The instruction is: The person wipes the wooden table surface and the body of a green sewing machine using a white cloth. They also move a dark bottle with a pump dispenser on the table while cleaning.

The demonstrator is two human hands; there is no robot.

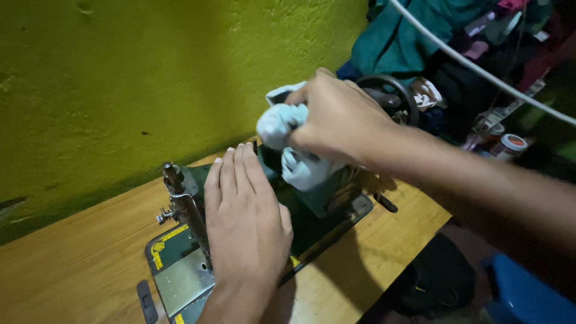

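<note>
Head view: the left hand (247, 221) lies flat, grip released, on the arm of a dark green sewing machine (312, 207) standing near the worktop's (78, 252) near edge. The right hand (339, 117), grip clenched, presses a crumpled pale cloth (282, 129) against the machine's far end, beside its handwheel (396, 96).

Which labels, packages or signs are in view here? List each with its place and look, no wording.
Yellow marking strip: on the dark green sewing machine bed, beside the metal plate, left of the left hand; narrow, angled, yellow.
Yellow patch: at the bed's bottom edge; small, mostly cut off.
Round container: at the right edge, beyond the right hand gripping the white cloth; white with an orange-red top label.
No signs or screens.
</note>
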